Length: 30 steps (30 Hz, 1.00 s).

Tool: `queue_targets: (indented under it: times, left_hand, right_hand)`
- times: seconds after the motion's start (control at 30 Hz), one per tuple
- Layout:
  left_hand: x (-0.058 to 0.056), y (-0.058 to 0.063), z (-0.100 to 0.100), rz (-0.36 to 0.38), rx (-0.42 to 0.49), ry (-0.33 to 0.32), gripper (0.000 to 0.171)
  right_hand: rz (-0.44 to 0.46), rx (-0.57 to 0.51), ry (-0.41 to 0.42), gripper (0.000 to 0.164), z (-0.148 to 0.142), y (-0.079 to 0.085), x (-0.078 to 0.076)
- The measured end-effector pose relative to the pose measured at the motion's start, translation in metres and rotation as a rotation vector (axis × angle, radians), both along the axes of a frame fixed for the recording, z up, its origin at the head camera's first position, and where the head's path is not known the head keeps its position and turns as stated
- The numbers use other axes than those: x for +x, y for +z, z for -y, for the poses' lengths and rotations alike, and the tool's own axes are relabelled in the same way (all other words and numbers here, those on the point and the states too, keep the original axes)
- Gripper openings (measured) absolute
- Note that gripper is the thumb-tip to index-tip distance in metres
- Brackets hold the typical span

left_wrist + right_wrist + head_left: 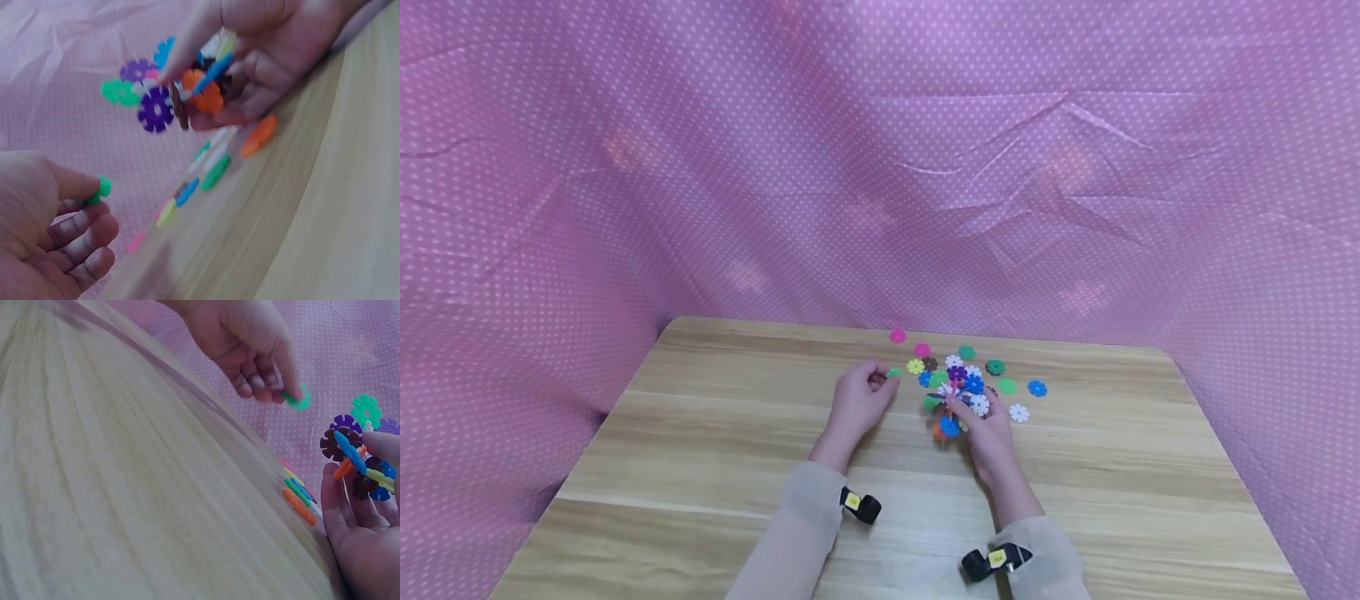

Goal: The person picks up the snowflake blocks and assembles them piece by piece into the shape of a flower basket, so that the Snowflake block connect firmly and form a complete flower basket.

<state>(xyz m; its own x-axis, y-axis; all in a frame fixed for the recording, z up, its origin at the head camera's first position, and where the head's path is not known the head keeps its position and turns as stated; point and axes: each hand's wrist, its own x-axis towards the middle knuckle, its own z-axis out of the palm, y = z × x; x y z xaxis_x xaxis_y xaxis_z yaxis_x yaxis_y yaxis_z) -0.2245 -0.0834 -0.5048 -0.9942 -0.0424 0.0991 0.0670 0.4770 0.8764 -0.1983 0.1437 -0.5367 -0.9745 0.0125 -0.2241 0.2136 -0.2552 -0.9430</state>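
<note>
Between thumb and forefinger, my left hand (861,402) pinches a light green notched disc (100,189), raised off the table to the left of the other pieces. My right hand (991,433) holds a cluster of interlocked snowflake discs (351,450) in purple, brown, blue, orange, yellow and green. In the left wrist view the cluster's dark purple disc (155,109) faces the left hand, and a blue disc (212,74) stands edge-on near the right palm. The right fingers and thumb hide part of the cluster. A gap separates the two hands.
Loose discs lie on the wooden table (715,433) around and beyond the right hand, among them a pink disc (897,336), a white disc (1018,412) and a blue disc (1037,388). A pink dotted cloth (880,208) hangs behind the table and along its sides.
</note>
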Motion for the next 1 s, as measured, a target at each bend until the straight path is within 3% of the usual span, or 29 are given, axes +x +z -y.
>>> queue_targets:
  times: [0.23,0.4,0.57,1.0]
  left_hand:
    - [0.018,0.015,-0.007,-0.040,0.055,-0.008,0.016]
    - [0.026,0.019,-0.012,-0.025,0.076,-0.080,0.019]
    - [0.029,0.016,-0.017,-0.016,0.091,-0.159,0.018]
    - [0.031,0.007,-0.023,0.003,0.172,-0.219,0.015]
  right_hand:
    - [0.012,-0.001,0.008,0.066,-0.001,0.000,-0.001]
    - [0.018,0.012,0.003,0.072,-0.001,0.000,0.000]
    - [0.027,0.026,0.004,0.079,-0.001,0.000,0.001]
    - [0.028,0.044,0.008,0.081,-0.002,0.001,0.001]
